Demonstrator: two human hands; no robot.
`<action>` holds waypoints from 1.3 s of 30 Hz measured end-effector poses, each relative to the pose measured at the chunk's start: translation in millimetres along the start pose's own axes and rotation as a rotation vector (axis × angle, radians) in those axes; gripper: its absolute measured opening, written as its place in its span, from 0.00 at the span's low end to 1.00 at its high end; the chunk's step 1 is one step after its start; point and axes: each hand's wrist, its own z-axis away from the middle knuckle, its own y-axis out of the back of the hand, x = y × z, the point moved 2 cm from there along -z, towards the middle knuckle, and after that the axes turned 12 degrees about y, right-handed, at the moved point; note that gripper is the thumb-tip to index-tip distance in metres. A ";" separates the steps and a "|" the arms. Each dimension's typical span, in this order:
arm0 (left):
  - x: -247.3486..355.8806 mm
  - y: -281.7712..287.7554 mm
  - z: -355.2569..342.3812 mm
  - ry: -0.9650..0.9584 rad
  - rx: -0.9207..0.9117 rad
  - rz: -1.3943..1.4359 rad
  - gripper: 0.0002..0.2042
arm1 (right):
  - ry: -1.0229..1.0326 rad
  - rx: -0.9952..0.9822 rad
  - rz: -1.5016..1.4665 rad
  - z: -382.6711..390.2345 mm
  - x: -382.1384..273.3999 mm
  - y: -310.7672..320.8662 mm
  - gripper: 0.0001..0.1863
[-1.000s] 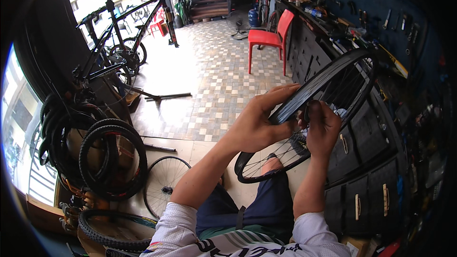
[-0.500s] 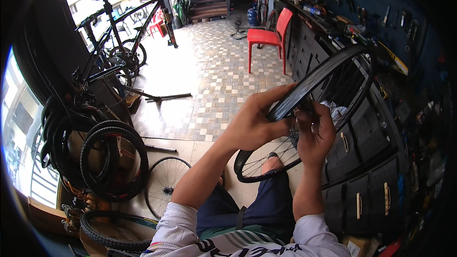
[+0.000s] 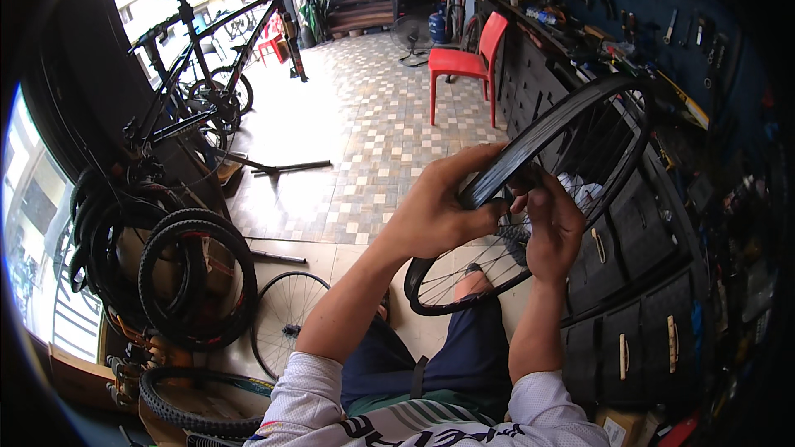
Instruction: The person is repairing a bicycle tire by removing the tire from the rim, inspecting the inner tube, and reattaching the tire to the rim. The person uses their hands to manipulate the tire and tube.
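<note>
A bicycle wheel [image 3: 553, 124] with a black rim and thin spokes is raised at a tilt in front of me, over my lap. My left hand [image 3: 439, 209] is closed round the rim on its near left side, the thumb on the inner side and the fingers over the outer face. On the inner side of the rim, my right hand [image 3: 556, 236] has its fingers curled and pinched together close to the left thumb. What those fingertips hold, if anything, is hidden. A shiny dark strip runs along the rim's outer face.
Tyres [image 3: 199, 281] hang at the left beside a bicycle frame [image 3: 199, 41] on a stand. Another spoked wheel [image 3: 269, 331] rests by my leg. Dark drawers [image 3: 638, 232] and a tool-covered bench line the right. A red chair [image 3: 464, 63] stands ahead.
My right hand has turned slightly and its fingers have shifted along the inside of the rim. My left hand keeps its grip, and the wheel has barely moved.
</note>
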 end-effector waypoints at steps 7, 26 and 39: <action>-2.7 -1.9 -5.0 -0.107 0.009 0.071 0.29 | 0.142 -0.024 0.315 -5.0 -5.6 -12.3 0.26; 5.7 0.4 -3.3 -0.151 0.101 -0.072 0.30 | -0.076 0.065 -0.162 -18.8 3.6 -4.3 0.14; -0.5 -5.4 -6.9 -0.336 0.060 -0.083 0.31 | 0.354 -0.100 0.526 -12.0 -12.6 -7.1 0.09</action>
